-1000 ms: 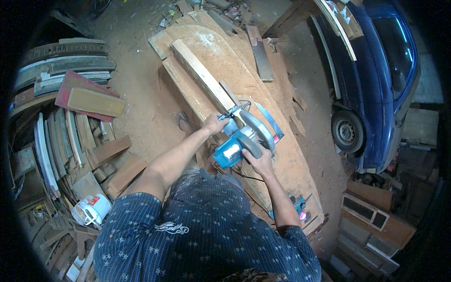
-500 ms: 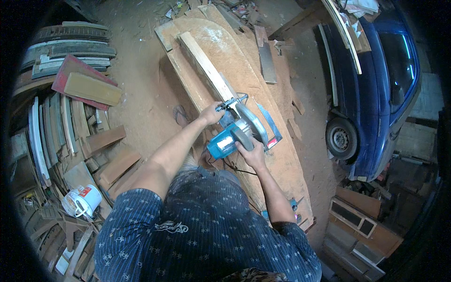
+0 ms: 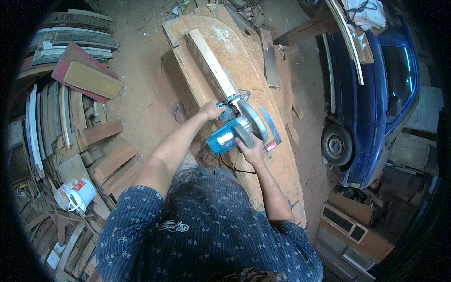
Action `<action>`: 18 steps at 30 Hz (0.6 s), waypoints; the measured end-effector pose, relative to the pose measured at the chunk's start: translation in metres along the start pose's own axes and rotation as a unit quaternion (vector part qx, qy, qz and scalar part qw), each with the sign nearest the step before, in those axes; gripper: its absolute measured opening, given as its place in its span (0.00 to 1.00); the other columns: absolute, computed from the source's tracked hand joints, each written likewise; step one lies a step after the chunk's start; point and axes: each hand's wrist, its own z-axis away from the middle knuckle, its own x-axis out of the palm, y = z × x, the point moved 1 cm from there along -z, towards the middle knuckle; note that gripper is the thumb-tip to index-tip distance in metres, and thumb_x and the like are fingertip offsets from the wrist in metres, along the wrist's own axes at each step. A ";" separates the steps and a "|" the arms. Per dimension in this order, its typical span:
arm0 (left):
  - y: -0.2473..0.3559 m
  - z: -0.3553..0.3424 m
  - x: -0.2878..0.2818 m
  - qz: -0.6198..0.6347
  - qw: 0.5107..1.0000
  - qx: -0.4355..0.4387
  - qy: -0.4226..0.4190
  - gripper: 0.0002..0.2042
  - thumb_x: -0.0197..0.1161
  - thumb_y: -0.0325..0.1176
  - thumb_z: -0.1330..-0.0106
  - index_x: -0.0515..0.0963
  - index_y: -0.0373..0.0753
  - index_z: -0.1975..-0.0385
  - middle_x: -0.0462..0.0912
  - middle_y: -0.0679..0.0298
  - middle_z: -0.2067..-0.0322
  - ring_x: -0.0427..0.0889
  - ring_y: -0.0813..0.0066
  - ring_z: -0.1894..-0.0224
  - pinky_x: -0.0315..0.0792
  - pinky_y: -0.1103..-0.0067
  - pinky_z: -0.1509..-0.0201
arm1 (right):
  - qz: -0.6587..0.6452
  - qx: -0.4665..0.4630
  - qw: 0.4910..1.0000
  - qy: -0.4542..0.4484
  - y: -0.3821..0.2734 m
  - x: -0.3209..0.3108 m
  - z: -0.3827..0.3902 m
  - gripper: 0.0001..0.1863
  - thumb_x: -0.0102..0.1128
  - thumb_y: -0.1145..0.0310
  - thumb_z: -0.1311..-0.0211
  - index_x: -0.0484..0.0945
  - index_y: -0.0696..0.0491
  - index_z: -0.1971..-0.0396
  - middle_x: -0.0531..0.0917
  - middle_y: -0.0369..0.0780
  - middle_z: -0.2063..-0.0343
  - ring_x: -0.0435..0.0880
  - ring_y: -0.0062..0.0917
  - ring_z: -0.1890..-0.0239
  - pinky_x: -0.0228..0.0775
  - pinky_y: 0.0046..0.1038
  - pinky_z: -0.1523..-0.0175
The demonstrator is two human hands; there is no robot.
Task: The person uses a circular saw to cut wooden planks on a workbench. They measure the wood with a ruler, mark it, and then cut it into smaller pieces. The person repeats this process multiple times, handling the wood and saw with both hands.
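A blue circular saw (image 3: 235,131) sits on a long pale wooden strip (image 3: 211,63) that lies on a wide curved wooden board (image 3: 263,98). My right hand (image 3: 251,149) grips the saw's rear handle. My left hand (image 3: 211,110) holds the saw's front part, at the near end of the strip. The saw's black cord (image 3: 230,164) trails back toward my body. My bare foot (image 3: 179,113) shows on the dirt floor, left of the board.
Stacked planks and curved wood pieces (image 3: 70,117) fill the left side, with a white bucket (image 3: 75,195) among them. A blue car (image 3: 376,89) stands at the right. A dark wood offcut (image 3: 271,66) lies on the board. Wooden frames (image 3: 352,225) lie at the lower right.
The view has shifted, so the saw and board sit a little lower and further right in the picture. Both hands keep the same grip on the saw.
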 end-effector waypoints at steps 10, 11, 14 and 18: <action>-0.008 -0.016 -0.013 0.020 1.000 0.010 0.009 0.21 0.65 0.54 0.40 0.85 0.39 0.72 0.87 0.59 0.77 0.88 0.65 0.70 0.79 0.70 0.59 | 0.013 -0.037 0.999 -0.006 -0.004 0.008 -0.018 0.19 0.72 0.60 0.38 0.85 0.60 0.55 0.87 0.38 0.72 0.83 0.19 0.72 0.75 0.26 0.64; -0.009 -0.019 -0.014 0.019 1.000 0.014 0.007 0.21 0.65 0.54 0.40 0.85 0.39 0.72 0.87 0.59 0.77 0.88 0.65 0.70 0.79 0.70 0.59 | 0.018 -0.037 0.999 -0.007 -0.003 0.008 -0.020 0.19 0.72 0.60 0.38 0.85 0.60 0.56 0.87 0.38 0.71 0.83 0.19 0.72 0.75 0.26 0.64; -0.010 -0.022 -0.020 0.018 1.000 0.014 -0.001 0.21 0.65 0.55 0.41 0.85 0.39 0.71 0.87 0.60 0.77 0.88 0.65 0.70 0.78 0.70 0.59 | 0.026 -0.022 0.999 -0.011 -0.004 0.011 -0.025 0.19 0.72 0.61 0.38 0.85 0.60 0.55 0.87 0.38 0.71 0.83 0.19 0.71 0.75 0.26 0.64; 0.000 -0.013 -0.034 0.033 0.999 -0.003 -0.004 0.20 0.66 0.54 0.40 0.85 0.40 0.71 0.85 0.62 0.78 0.85 0.68 0.73 0.76 0.71 0.62 | 0.022 0.000 1.000 -0.007 -0.023 0.014 -0.031 0.19 0.73 0.59 0.41 0.85 0.60 0.58 0.89 0.44 0.70 0.87 0.26 0.67 0.77 0.31 0.59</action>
